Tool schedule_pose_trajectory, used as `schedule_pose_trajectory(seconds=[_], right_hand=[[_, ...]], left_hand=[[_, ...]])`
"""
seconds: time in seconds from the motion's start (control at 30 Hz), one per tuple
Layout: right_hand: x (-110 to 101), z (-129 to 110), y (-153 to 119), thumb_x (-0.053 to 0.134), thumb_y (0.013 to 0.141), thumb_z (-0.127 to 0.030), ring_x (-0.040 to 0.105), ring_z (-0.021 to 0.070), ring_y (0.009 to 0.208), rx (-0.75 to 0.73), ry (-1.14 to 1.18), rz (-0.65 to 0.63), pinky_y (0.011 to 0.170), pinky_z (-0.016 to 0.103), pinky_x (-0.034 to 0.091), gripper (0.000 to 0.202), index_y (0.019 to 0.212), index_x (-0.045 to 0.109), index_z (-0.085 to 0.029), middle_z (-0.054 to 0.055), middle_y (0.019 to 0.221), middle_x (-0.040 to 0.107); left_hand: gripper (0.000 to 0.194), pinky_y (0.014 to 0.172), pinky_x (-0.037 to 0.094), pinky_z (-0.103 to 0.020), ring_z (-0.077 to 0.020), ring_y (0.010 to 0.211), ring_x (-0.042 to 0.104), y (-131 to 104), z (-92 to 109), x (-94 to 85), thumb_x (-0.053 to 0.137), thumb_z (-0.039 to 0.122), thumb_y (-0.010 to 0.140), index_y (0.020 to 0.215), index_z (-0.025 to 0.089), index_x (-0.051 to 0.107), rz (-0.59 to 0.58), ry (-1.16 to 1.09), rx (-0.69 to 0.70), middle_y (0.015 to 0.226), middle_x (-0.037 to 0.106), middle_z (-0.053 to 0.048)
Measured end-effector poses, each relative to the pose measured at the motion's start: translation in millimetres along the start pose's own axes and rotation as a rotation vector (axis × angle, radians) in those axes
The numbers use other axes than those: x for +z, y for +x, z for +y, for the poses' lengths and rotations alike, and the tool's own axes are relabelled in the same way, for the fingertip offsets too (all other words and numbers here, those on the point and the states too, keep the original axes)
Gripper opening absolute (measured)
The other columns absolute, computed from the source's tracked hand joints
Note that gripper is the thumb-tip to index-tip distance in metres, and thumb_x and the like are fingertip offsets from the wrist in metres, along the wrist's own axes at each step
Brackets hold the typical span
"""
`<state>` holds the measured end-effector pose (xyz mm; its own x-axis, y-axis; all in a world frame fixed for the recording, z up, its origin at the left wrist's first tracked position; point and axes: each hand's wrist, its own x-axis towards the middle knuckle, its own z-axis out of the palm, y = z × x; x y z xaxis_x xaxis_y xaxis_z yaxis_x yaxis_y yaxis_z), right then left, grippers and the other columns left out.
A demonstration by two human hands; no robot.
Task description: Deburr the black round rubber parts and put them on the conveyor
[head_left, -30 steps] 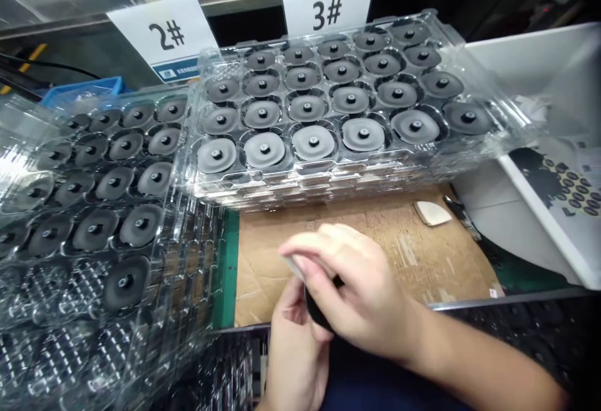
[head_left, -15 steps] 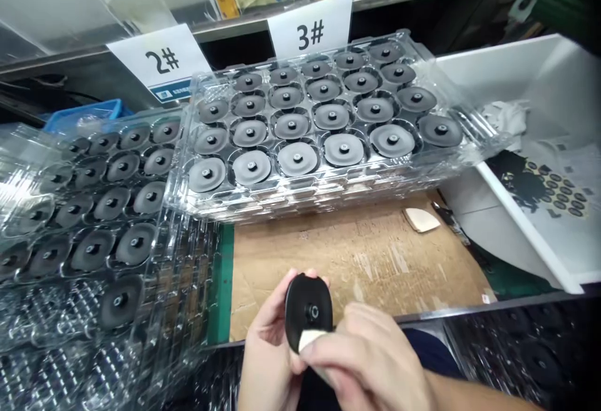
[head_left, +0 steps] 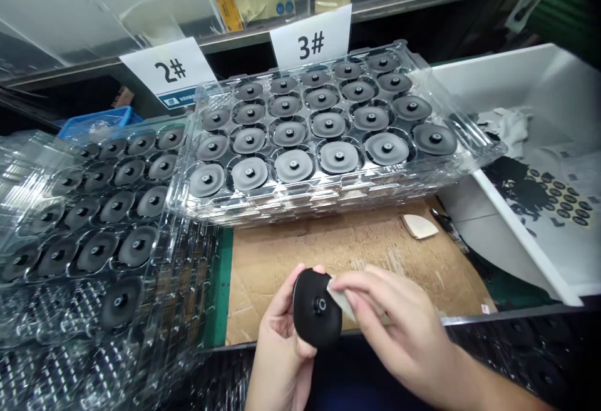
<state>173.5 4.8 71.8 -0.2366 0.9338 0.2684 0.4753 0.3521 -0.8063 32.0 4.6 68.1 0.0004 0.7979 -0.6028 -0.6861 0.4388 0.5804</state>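
Observation:
My left hand (head_left: 284, 342) grips a black disc (head_left: 310, 323) by its edges, its face with the small raised hub turned up toward the camera. Pinched in my right hand (head_left: 399, 323) is a whitish pad (head_left: 342, 300), which touches the disc's upper right rim. Both hands are over the near edge of a brown cardboard sheet (head_left: 300, 261). Another cream wedge-shaped pad (head_left: 420, 226) lies at the sheet's right side. Behind it, a stack of clear trays (head_left: 282, 201) holds rows of similar discs, one of them a grey-looking disc (head_left: 293, 166).
More clear trays (head_left: 162, 261) with discs are stacked at the left. A white bin (head_left: 526, 236) at the right contains black scraps and small rings. Paper signs, 2# (head_left: 169, 73) and 3# (head_left: 312, 39), hang behind. A blue basket (head_left: 96, 122) sits at back left.
The pad in my right hand has moved from the disc's lower edge up to its upper right rim. The disc has shifted slightly right with my left hand, and the camera view has tilted a little.

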Motion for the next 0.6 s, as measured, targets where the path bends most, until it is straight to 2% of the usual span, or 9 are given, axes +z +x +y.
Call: schedule_pose_trajectory(seconds=[0.07, 0.13, 0.2, 0.3, 0.33, 0.4, 0.5, 0.6], right_hand=[[-2.2, -4.3, 0.9, 0.049, 0.081, -0.009, 0.055, 0.0139, 0.062, -0.009, -0.043, 0.082, 0.058, 0.027, 0.043, 0.019, 0.095, 0.06, -0.014, 0.004, 0.072, 0.061], [-2.3, -9.4, 2.4, 0.05, 0.08, -0.009, 0.051, 0.0134, 0.056, -0.078, -0.045, 0.123, 0.054, 0.026, 0.042, 0.018, 0.094, 0.061, -0.015, 0.002, 0.064, 0.057], [-2.3, -11.2, 5.3, 0.049, 0.08, -0.009, 0.051, 0.0126, 0.054, -0.099, 0.006, 0.074, 0.053, 0.025, 0.041, 0.018, 0.091, 0.062, -0.015, 0.001, 0.061, 0.056], [-2.8, -9.1, 11.0, 0.047, 0.082, -0.009, 0.058, 0.013, 0.065, -0.006, 0.029, 0.012, 0.06, 0.025, 0.045, 0.018, 0.09, 0.061, -0.015, 0.003, 0.074, 0.063], [-2.5, -8.6, 11.9, 0.047, 0.082, -0.009, 0.059, 0.0137, 0.067, 0.018, 0.006, 0.029, 0.062, 0.026, 0.045, 0.018, 0.091, 0.061, -0.015, 0.004, 0.077, 0.064], [-0.8, -9.0, 11.3, 0.048, 0.081, -0.009, 0.057, 0.0141, 0.063, -0.024, -0.026, 0.089, 0.059, 0.026, 0.044, 0.018, 0.091, 0.061, -0.015, 0.004, 0.072, 0.063], [2.0, -8.3, 8.9, 0.049, 0.08, -0.009, 0.053, 0.0125, 0.054, -0.149, 0.025, 0.106, 0.053, 0.025, 0.042, 0.018, 0.092, 0.061, -0.016, 0.001, 0.064, 0.06], [2.6, -5.3, 10.7, 0.045, 0.083, -0.01, 0.057, 0.0123, 0.063, -0.045, 0.028, 0.038, 0.059, 0.024, 0.045, 0.018, 0.092, 0.06, -0.016, 0.003, 0.073, 0.063]], left_hand=[[0.06, 0.076, 0.053, -0.019, -0.0208, 0.089, 0.067, -2.0, 0.3, 7.8, 0.087, 0.026, 0.034, 0.092, 0.028, 0.071, 0.02, -0.001, 0.009, 0.097, 0.073, -0.002], [0.056, 0.076, 0.055, -0.024, -0.0219, 0.082, 0.069, -4.0, 1.5, 13.5, 0.087, 0.023, 0.034, 0.088, 0.029, 0.072, 0.037, 0.003, 0.009, 0.093, 0.074, -0.001], [0.055, 0.075, 0.055, -0.026, -0.0221, 0.079, 0.069, -5.1, 3.1, 15.5, 0.087, 0.022, 0.034, 0.086, 0.029, 0.072, 0.043, -0.005, 0.016, 0.09, 0.074, 0.0], [0.058, 0.068, 0.054, -0.015, -0.0174, 0.081, 0.068, -5.2, 3.9, 13.3, 0.087, 0.016, 0.035, 0.09, 0.026, 0.071, 0.053, -0.033, 0.035, 0.093, 0.074, -0.001], [0.058, 0.067, 0.053, -0.013, -0.0158, 0.08, 0.068, -5.1, 3.4, 12.1, 0.086, 0.013, 0.036, 0.09, 0.027, 0.071, 0.061, -0.038, 0.038, 0.093, 0.074, 0.0], [0.057, 0.068, 0.054, -0.015, -0.0159, 0.078, 0.069, -4.7, 1.7, 10.1, 0.085, 0.01, 0.038, 0.089, 0.028, 0.071, 0.075, -0.04, 0.027, 0.092, 0.074, 0.001], [0.052, 0.074, 0.055, -0.024, -0.0209, 0.081, 0.069, -4.6, -0.9, 8.2, 0.086, 0.017, 0.04, 0.088, 0.029, 0.071, 0.07, -0.047, 0.018, 0.091, 0.074, 0.0], [0.055, 0.072, 0.052, -0.015, -0.0164, 0.083, 0.068, -5.3, -0.9, 7.9, 0.086, 0.018, 0.039, 0.09, 0.026, 0.071, 0.067, -0.052, 0.065, 0.093, 0.074, -0.001]])
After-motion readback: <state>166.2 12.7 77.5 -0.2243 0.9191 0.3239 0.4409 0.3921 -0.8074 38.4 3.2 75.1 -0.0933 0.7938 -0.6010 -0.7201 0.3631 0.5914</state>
